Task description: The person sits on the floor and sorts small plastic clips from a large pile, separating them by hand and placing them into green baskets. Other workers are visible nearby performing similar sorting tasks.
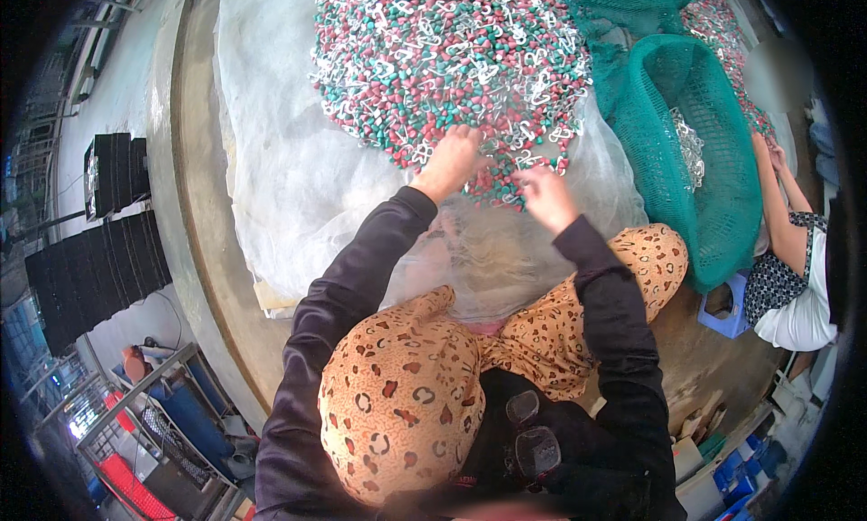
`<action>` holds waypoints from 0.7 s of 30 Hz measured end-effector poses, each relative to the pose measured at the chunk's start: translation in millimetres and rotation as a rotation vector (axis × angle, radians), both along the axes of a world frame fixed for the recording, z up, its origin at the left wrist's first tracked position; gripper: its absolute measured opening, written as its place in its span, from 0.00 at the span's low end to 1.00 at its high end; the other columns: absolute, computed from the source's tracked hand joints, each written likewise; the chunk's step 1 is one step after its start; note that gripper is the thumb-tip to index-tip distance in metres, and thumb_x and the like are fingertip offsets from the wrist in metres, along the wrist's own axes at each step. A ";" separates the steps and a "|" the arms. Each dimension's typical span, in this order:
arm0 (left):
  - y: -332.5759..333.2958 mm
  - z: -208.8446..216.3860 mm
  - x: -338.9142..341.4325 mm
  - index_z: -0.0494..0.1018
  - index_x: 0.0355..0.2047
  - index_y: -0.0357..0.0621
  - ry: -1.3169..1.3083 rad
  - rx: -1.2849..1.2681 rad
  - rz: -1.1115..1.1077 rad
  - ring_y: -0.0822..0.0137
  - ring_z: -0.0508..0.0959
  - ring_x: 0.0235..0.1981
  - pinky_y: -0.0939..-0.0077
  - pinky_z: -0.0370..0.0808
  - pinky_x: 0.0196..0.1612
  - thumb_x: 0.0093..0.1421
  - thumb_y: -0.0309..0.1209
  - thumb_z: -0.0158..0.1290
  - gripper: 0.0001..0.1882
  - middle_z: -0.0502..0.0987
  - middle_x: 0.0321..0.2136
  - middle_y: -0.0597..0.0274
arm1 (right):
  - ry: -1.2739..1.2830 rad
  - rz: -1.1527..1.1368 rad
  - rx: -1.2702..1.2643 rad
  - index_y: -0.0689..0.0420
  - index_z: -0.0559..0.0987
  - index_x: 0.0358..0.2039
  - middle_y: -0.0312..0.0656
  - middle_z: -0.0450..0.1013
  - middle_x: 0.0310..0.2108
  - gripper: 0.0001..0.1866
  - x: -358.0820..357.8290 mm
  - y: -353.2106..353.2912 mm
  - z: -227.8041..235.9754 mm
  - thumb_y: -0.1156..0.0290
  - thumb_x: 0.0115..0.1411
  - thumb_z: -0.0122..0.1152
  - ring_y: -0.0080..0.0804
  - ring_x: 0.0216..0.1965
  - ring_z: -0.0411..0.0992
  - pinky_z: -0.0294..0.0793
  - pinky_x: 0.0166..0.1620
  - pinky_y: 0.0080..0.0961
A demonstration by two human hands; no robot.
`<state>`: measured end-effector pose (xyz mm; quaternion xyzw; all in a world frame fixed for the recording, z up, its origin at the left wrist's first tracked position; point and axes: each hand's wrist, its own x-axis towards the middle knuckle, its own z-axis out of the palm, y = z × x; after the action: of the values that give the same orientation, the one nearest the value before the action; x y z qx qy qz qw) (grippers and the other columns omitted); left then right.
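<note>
1. Setting: a workshop floor, bent by the lens; dark ribbed blocks (99, 273) sit at the left of the frame, and a translucent sheet (271, 142) spreads through the upper middle.
2. The pile (452, 97) of small red and green pieces, mixed with white hook-shaped pieces (384, 69), lies on the sheet, top centre. A green net (713, 241) stands open at upper right with some pale pieces (688, 151) inside.
3. My hands are apart, both at the pile's near edge, mid-frame. My left hand (453, 160) has its fingers bent down to the pieces; my right hand (548, 196) is just beside a small spread of loose pieces (492, 182). I cannot tell whether either grips anything.
4. Technique, my judgement: work a thin layer at this edge, fingertips low, and lift hooks singly, since they probably tangle. Light strokes should avoid rucking the sheet.
5. Unclear: my right fingers are blurred and my left fingertips hidden. The pile's far side is cut off by the top edge. Lower layers do not show. A co-worker's hands (775, 155), far right, are too small to read.
</note>
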<state>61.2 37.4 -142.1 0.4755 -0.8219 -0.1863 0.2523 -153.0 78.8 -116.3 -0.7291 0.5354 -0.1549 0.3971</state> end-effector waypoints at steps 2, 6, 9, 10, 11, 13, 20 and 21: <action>1.7 -10.1 -7.1 0.70 0.34 0.35 -0.115 -0.047 0.013 0.47 0.73 0.36 0.58 0.73 0.36 0.54 0.34 0.54 0.14 0.72 0.29 0.46 | 0.216 0.198 -0.202 0.62 0.75 0.40 0.58 0.68 0.39 0.14 21.1 20.6 -19.0 0.76 0.50 0.53 0.47 0.42 0.69 0.69 0.44 0.41; -13.4 -4.5 -11.5 0.73 0.31 0.38 -0.135 0.178 0.054 0.49 0.76 0.32 0.59 0.74 0.35 0.56 0.29 0.49 0.07 0.74 0.26 0.49 | 0.377 0.410 -0.280 0.64 0.71 0.45 0.59 0.64 0.47 0.16 30.7 27.0 -34.5 0.75 0.54 0.48 0.54 0.51 0.64 0.65 0.54 0.43; -19.2 23.8 7.9 0.75 0.34 0.38 0.208 0.110 0.121 0.53 0.78 0.30 0.62 0.73 0.34 0.56 0.31 0.54 0.09 0.76 0.29 0.51 | 0.073 0.092 -0.155 0.58 0.73 0.44 0.53 0.66 0.39 0.19 25.3 10.5 -19.9 0.80 0.48 0.55 0.50 0.42 0.69 0.70 0.45 0.42; -18.2 32.2 11.4 0.75 0.34 0.36 0.255 0.142 0.131 0.52 0.77 0.30 0.63 0.72 0.34 0.55 0.30 0.55 0.10 0.76 0.28 0.50 | -0.049 -0.009 -0.168 0.58 0.73 0.44 0.51 0.69 0.35 0.18 26.2 2.5 -13.0 0.79 0.49 0.57 0.49 0.38 0.70 0.71 0.42 0.41; -17.8 38.9 12.7 0.75 0.35 0.35 0.286 0.278 0.153 0.52 0.77 0.29 0.63 0.72 0.34 0.56 0.30 0.54 0.10 0.76 0.28 0.50 | -0.116 -0.086 -0.181 0.58 0.73 0.47 0.52 0.71 0.35 0.21 29.1 -5.1 -6.6 0.79 0.49 0.56 0.50 0.37 0.71 0.71 0.41 0.40; -14.8 49.8 11.2 0.74 0.38 0.36 0.178 0.516 0.169 0.71 0.78 0.28 0.75 0.74 0.26 0.61 0.31 0.50 0.11 0.77 0.28 0.54 | -0.360 -0.238 -0.063 0.56 0.74 0.50 0.46 0.73 0.27 0.21 31.0 -10.6 4.1 0.79 0.53 0.56 0.32 0.29 0.74 0.73 0.31 0.30; -7.6 70.0 16.8 0.71 0.40 0.37 0.622 0.873 0.113 0.76 0.72 0.32 0.77 0.75 0.37 0.63 0.35 0.49 0.13 0.74 0.32 0.64 | -1.202 -0.441 0.778 0.59 0.75 0.44 0.39 0.72 0.39 0.13 11.2 -19.1 3.6 0.73 0.58 0.54 0.28 0.40 0.72 0.77 0.41 0.33; -7.3 70.8 20.3 0.71 0.42 0.37 0.600 0.873 0.073 0.77 0.71 0.32 0.77 0.73 0.41 0.63 0.36 0.49 0.14 0.74 0.33 0.66 | -1.375 -0.373 0.874 0.58 0.74 0.45 0.39 0.72 0.41 0.13 6.0 -19.8 3.9 0.73 0.59 0.53 0.31 0.41 0.72 0.75 0.46 0.35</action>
<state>81.6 30.1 -71.3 0.4905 -0.5424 -0.6300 0.2612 -146.9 59.0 -112.4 -0.1518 0.2977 -0.4069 0.8502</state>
